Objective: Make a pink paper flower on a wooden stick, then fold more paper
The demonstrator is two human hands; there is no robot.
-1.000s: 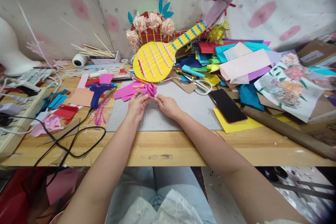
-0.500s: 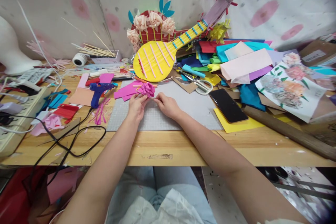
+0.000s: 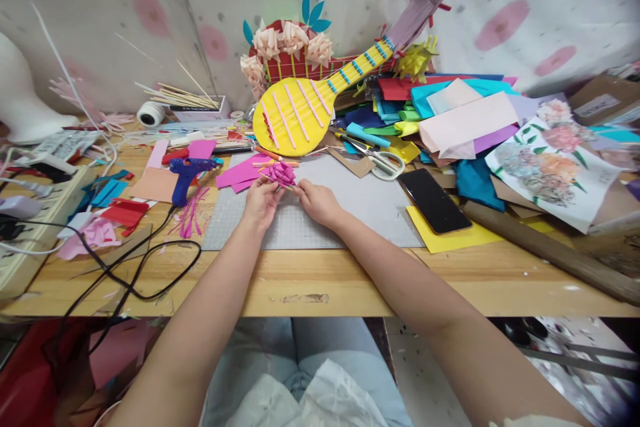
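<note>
A magenta paper flower (image 3: pixel 282 173) is held between my two hands above the grey cutting mat (image 3: pixel 350 217). My left hand (image 3: pixel 262 203) is closed around its lower left side, with the fingertips pinched together. On the right, the thumb and fingers of my right hand (image 3: pixel 315 200) pinch the flower's lower edge. Flat magenta paper strips (image 3: pixel 239 173) lie just behind my left hand. A blue glue gun (image 3: pixel 184 177) rests to the left of the mat, beside thin magenta shreds (image 3: pixel 191 217).
Behind the mat leans a yellow paper lute (image 3: pixel 295 117). White-handled scissors (image 3: pixel 387 163) and a black phone (image 3: pixel 434 200) lie to the right, near a wooden stick (image 3: pixel 550 250). Coloured paper is piled at the back right. A black cord (image 3: pixel 145 290) loops at the left near a power strip (image 3: pixel 50 220).
The flower has turned slightly in my fingers, and its petals look more spread and ruffled. Both hands stay in nearly the same place.
</note>
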